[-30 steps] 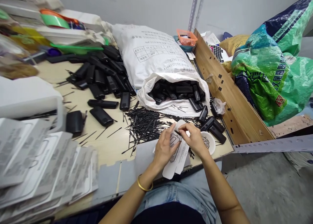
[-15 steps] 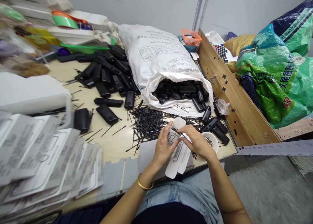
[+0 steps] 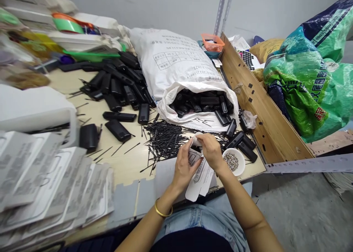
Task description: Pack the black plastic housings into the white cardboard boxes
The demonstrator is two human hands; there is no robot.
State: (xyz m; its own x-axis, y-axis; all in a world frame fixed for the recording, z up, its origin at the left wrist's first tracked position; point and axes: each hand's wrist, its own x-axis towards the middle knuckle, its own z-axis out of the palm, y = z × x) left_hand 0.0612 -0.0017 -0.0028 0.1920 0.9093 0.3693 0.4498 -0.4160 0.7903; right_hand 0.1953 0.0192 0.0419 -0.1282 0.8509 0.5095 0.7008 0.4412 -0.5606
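Observation:
My left hand (image 3: 182, 165) grips a white printed cardboard box (image 3: 199, 176), its thumb across the near side and the fingers along the left edge. The box is tilted, with flaps sticking out at its lower end. At the upper end, my right hand (image 3: 211, 151) has its fingers closed on a flap and bends it over the opening. Whatever is inside the box is mostly hidden by the hands. A pile of thin black sticks (image 3: 165, 138) lies just beyond the hands. Close to my right wrist stands a white bowl (image 3: 242, 167) of small metal pieces.
A white woven sack (image 3: 176, 57) spills black plastic cases at the back. More black cases (image 3: 118, 130) lie left of it. Printed boxes (image 3: 63, 186) are stacked at front left beside a white bin (image 3: 35, 101). A wooden board (image 3: 264, 112) edges the table's right side.
My right hand has moved up to the box's upper flap, which stood upright before and is now bent over. The left hand keeps its hold on the box. More of the bowl shows.

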